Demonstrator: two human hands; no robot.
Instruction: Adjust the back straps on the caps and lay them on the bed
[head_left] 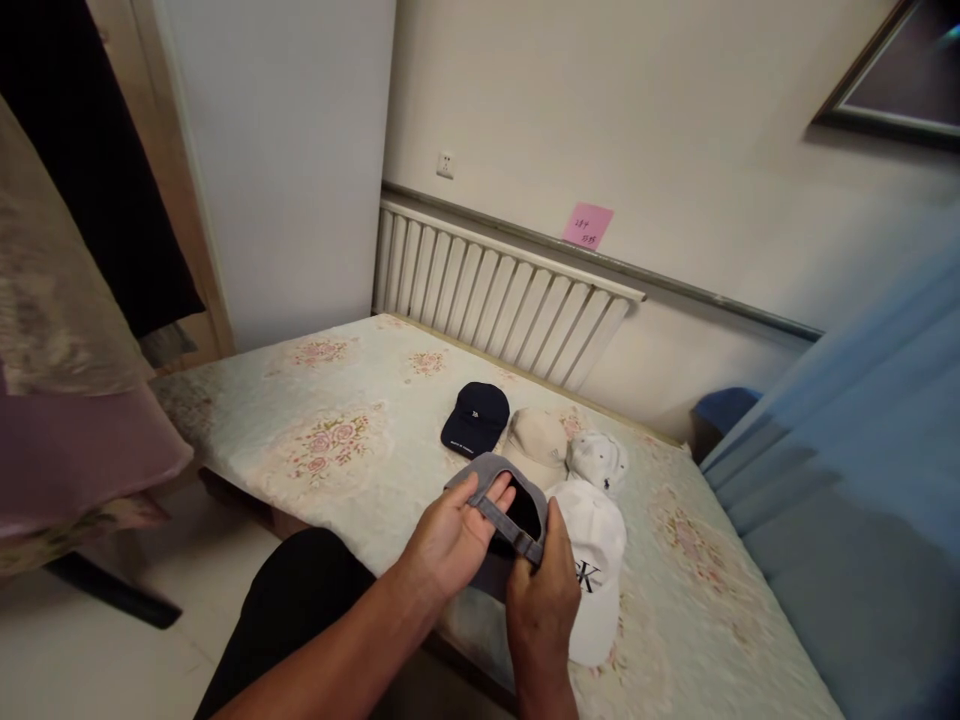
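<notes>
A grey cap (pixel 489 470) lies with its back toward me on the flowered bed cover (pixel 345 440). My left hand (pixel 450 540) grips its rear strap (pixel 501 522), fingers curled over it. Pinching the buckle end of that strap is my right hand (pixel 541 585). A white cap with a black logo (pixel 596 575) lies just right of my right hand. Behind the grey cap sit a navy cap (pixel 475 418), a beige cap (pixel 536 445) and a small white dotted cap (pixel 598 462).
A white radiator (pixel 495 295) runs along the wall behind the bed, with a pink note (pixel 587 225) above it. Blue fabric (pixel 862 480) hangs at the right. A pink cushion (pixel 82 450) sits at the left. My dark-clothed knee (pixel 300 600) is below the bed edge.
</notes>
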